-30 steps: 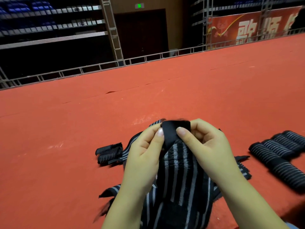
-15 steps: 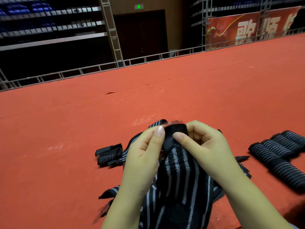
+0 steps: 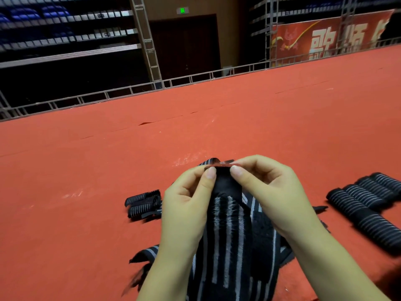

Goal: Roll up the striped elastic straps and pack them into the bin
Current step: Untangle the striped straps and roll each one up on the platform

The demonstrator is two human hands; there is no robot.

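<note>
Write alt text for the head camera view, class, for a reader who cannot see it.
Both hands, left hand and right hand, pinch the top end of a black striped strap above a red carpet. Rolled straps lie to the left and in a row at right.

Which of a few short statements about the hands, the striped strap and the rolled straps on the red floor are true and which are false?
1. Both hands pinch the top end of the striped strap. True: the left hand and the right hand hold it between thumb and fingers.
2. The rolled straps on the right sit inside a bin. False: they lie on the red floor; no bin is in view.
3. A small pair of rolled straps lies left of the hands. True.
4. The held strap is already fully rolled. False: it hangs unrolled below the hands.
5. The right hand is empty. False: it pinches the strap.
</note>
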